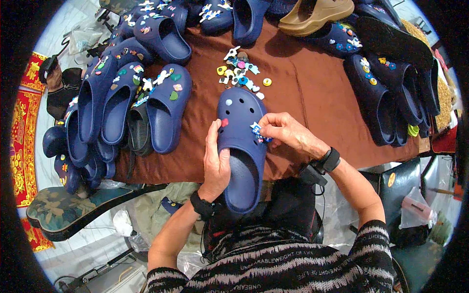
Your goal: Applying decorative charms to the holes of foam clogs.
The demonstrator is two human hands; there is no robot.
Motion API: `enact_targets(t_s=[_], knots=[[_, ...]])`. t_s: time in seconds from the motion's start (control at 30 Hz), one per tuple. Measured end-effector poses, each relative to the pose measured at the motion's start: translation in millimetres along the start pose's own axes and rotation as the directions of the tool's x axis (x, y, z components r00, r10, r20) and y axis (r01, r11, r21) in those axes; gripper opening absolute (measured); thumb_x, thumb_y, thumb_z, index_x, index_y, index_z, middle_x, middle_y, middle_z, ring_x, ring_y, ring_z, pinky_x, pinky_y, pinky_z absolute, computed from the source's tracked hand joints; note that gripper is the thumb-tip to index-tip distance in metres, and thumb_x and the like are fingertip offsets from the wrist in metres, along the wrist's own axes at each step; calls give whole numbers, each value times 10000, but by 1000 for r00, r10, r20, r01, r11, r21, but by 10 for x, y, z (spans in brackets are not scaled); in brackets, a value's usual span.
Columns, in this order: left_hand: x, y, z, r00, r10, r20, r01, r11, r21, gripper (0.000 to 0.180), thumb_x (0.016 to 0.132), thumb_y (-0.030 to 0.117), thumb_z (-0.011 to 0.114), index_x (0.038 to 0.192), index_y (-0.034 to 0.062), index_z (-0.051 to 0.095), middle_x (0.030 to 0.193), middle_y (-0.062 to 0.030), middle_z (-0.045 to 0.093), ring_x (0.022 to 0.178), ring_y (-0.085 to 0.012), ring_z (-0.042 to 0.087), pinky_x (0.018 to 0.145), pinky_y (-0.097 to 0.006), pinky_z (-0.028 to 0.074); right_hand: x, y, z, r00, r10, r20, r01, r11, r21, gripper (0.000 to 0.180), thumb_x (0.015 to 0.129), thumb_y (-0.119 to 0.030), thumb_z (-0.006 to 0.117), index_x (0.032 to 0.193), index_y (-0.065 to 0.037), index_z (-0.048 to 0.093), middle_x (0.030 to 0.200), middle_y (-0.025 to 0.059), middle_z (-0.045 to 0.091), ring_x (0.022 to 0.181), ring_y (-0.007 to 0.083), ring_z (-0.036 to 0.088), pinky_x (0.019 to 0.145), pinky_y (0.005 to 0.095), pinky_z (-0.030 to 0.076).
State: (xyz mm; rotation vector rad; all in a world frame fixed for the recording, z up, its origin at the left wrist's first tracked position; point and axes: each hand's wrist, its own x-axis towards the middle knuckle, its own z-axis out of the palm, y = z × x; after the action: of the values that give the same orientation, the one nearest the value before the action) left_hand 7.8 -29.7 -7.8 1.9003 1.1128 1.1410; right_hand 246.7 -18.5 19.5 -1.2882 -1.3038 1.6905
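Note:
A navy blue clog [240, 132] with round holes is tilted over the table's near edge, toe pointing away from me. My left hand [216, 161] grips its left side, thumb at the opening. On its upper sit a pale round charm [228, 102] and a red charm [224, 122]. My right hand [288, 131] pinches a blue and white shoe charm [256, 129] against the clog's right side; whether its stud is in a hole is hidden by the fingers. Beyond the toe lies a pile of loose charms [238, 73], with a round yellow one [266, 82] to its right.
Brown cloth [322, 97] covers the table. Decorated navy clogs [168, 107] crowd its left side, with more clogs [371, 97] at the right. A tan clog [316, 17] rests at the back. Below the table's left edge is a patterned stool seat [68, 207]; a dark chair [398, 183] stands at right.

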Motion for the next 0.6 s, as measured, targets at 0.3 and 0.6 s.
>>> enact_targets(t_s=[0.3, 0.6], knots=[[34, 77, -16, 999, 21, 37, -25, 995, 97, 595, 892, 11, 429, 1479, -36, 341, 1472, -216, 424, 1393, -355, 381, 1180, -424, 263, 22, 103, 87, 967, -255, -30, 251, 964, -87, 180, 953, -190, 617, 984, -19, 663, 768, -26, 590, 708, 68, 544, 623, 251, 455], [35, 50, -2, 1000, 24, 16, -26, 994, 102, 526, 936, 76, 415, 1453, -21, 394, 1457, -181, 454, 1389, -313, 393, 1181, -407, 250, -181, 18, 48, 988, -81, -128, 74, 995, -64, 230, 953, -186, 609, 1011, 23, 684, 891, 23, 677, 802, 95, 592, 724, 278, 500]])
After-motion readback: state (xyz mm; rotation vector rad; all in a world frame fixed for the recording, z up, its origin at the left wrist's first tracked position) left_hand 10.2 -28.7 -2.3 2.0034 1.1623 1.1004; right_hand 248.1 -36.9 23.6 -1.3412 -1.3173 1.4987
